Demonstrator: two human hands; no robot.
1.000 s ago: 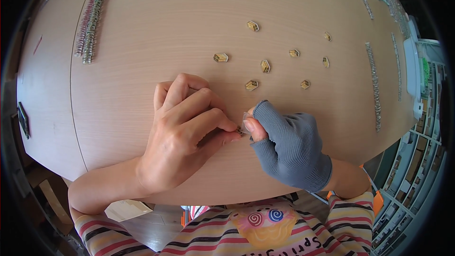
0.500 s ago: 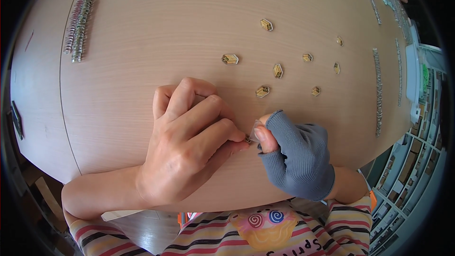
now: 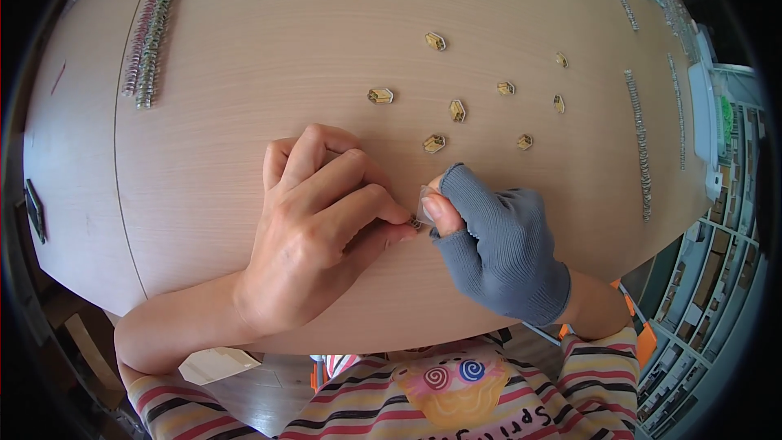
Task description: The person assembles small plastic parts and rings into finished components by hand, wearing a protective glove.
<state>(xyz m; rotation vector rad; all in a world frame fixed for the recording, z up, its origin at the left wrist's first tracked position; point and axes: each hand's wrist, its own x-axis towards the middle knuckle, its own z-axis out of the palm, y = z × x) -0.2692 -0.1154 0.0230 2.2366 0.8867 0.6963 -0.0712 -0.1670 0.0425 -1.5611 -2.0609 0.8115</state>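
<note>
Pale beige wood-grain table [image 3: 261,49]. From twelve to two o'clock, golden-yellow pieces [image 3: 459,111] with dark markings and whitish edges. Near centre, a colourless film [image 3: 424,204]; at four, a ribbed slate-blue glove [image 3: 513,257]. At ten, pink and green coils [image 3: 159,33]. At six, a shirt [image 3: 342,409] striped red, black and yellow, with pink and blue swirls [image 3: 472,370].

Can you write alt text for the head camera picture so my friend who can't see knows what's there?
A person's bare left hand pinches a tiny piece beside a clear plastic bit held by their grey-gloved right hand. Eight small gold-coloured, roughly six-sided pieces lie scattered on a wood-look table, with ridged strips toward both sides.
</note>
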